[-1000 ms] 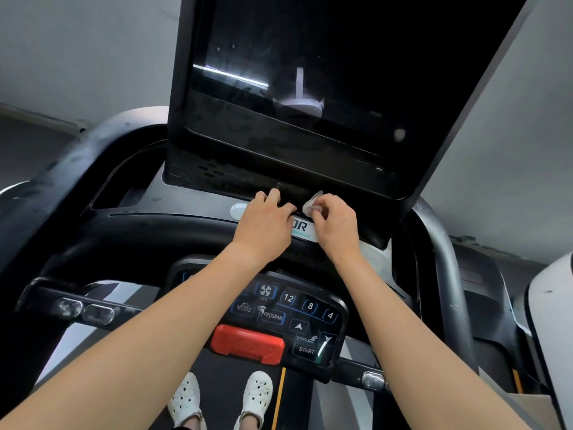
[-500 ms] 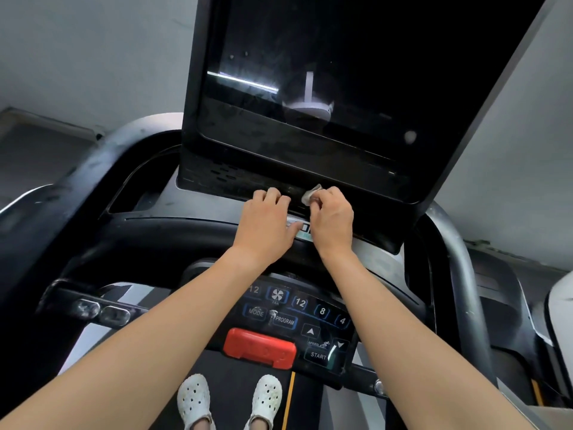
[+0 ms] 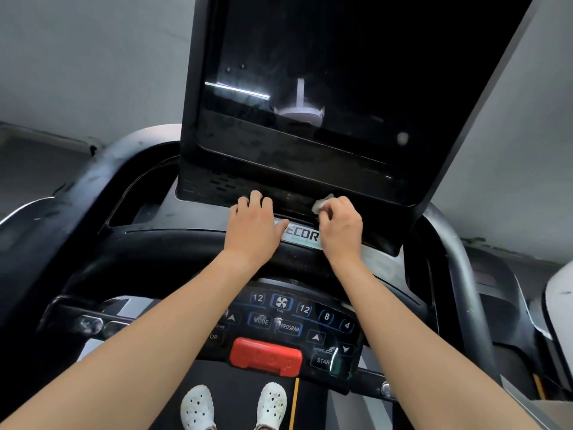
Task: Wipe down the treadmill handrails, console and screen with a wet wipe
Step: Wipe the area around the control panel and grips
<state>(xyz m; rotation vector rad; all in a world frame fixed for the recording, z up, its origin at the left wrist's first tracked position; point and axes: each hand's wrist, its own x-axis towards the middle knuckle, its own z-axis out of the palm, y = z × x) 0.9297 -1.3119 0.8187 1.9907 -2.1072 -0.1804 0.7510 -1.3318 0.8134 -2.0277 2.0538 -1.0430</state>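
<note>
Below the screen (image 3: 310, 72), right hand (image 3: 339, 225) pinches the balled wet wipe (image 3: 321, 204), left hand (image 3: 252, 221) rests flat; so slight a pinch may slip.

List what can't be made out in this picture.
Head view:
- Wipe: mostly hidden inside the right hand.
- Logo plate: start covered by the left hand.
- Screen: top cut off by the frame edge.
- Button panel: left part behind the left forearm.

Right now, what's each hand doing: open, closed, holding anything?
Left hand: open, resting on the console, holding nothing.
Right hand: closed, pinching the wipe.
</note>
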